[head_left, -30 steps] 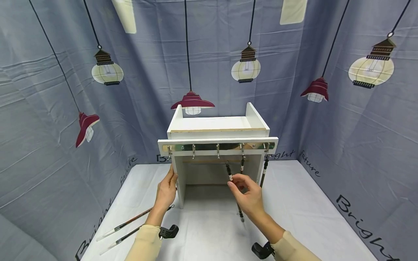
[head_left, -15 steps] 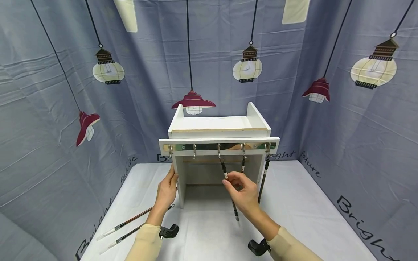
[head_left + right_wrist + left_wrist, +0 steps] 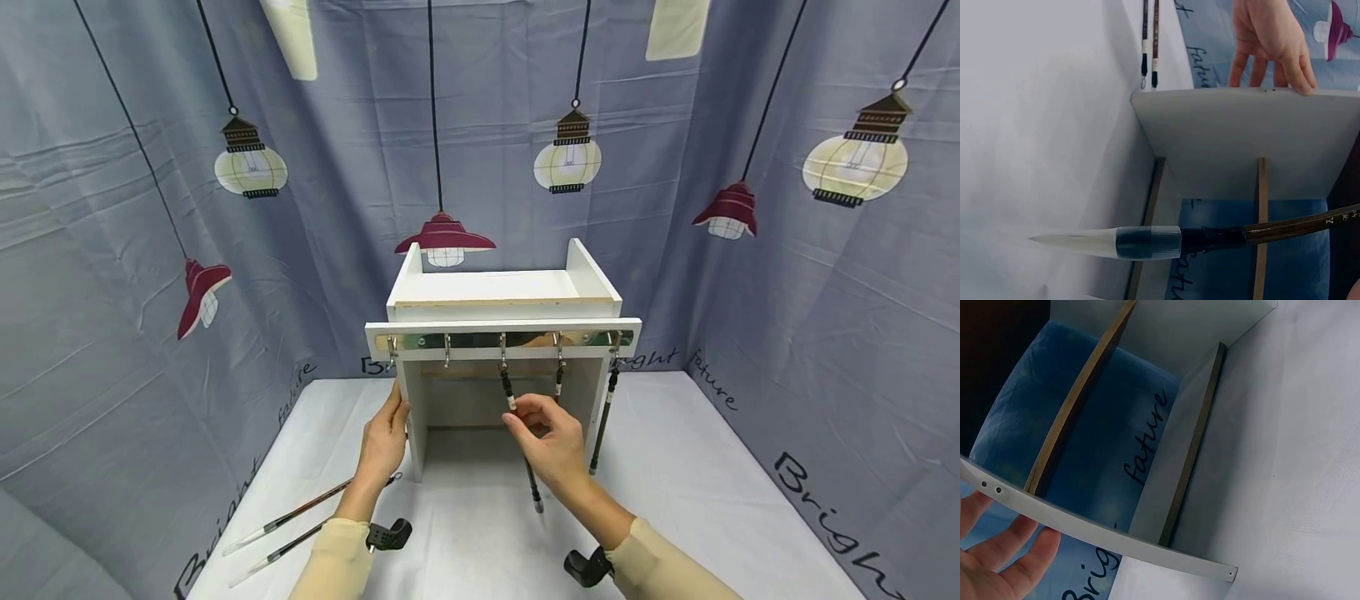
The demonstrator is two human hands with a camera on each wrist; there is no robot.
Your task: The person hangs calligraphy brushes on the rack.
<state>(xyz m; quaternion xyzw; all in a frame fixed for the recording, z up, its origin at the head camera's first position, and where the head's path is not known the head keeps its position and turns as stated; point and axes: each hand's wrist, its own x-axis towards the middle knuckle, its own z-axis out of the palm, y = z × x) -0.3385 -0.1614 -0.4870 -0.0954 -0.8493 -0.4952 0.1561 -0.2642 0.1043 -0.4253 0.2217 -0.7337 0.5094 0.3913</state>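
Sliding a little to the left since one second ago, the right hand (image 3: 551,442) is now bringing the held brush (image 3: 508,392) under the middle hook (image 3: 503,350) of the white stand (image 3: 507,313). Its thumb and fingers are pinching the handle, and the brush is hanging below them, a bit tilted, with its pale tip pointing down. The left hand (image 3: 384,433) is staying at the stand's left side, touching it with nearly straight fingers.

It looks like the person is hanging up brushes, and this one seems to be going on now. Next, I think the right hand should be checking that the top end is caught, then gently letting go. One hung brush (image 3: 558,380) is dangling beside it, and an outer brush (image 3: 604,421) is dangling from the last hook. Two more, a reddish brush (image 3: 307,504) and a darker brush (image 3: 288,546), are lying on the table (image 3: 675,467).

I can't tell if the top end is really on the hook. The right hand is hiding part of the handle. The right wrist view is cutting off the pinch, and the dark left wrist view is showing no brush.
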